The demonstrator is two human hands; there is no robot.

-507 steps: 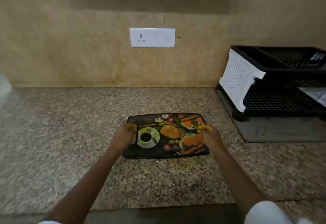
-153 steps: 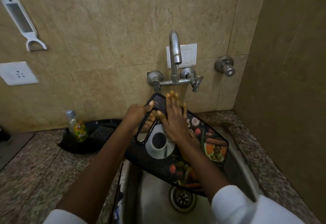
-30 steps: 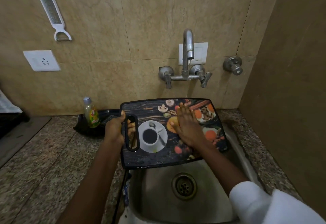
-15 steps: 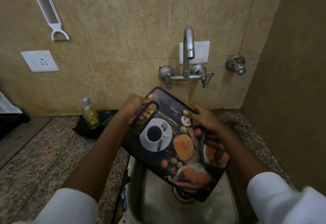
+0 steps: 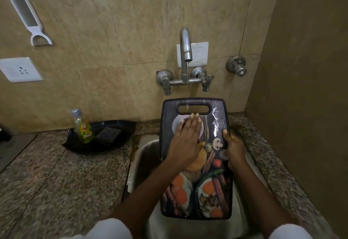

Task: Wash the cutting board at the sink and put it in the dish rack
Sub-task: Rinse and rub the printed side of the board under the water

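Right hand (image 5: 234, 149) grips the cutting board (image 5: 195, 163) edge over the sink (image 5: 143, 155); left hand (image 5: 187, 140) lies flat, spread on it.

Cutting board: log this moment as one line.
stage: rinsing | cutting board: over sink, under tap | left hand: flat on face | right hand: gripping right edge
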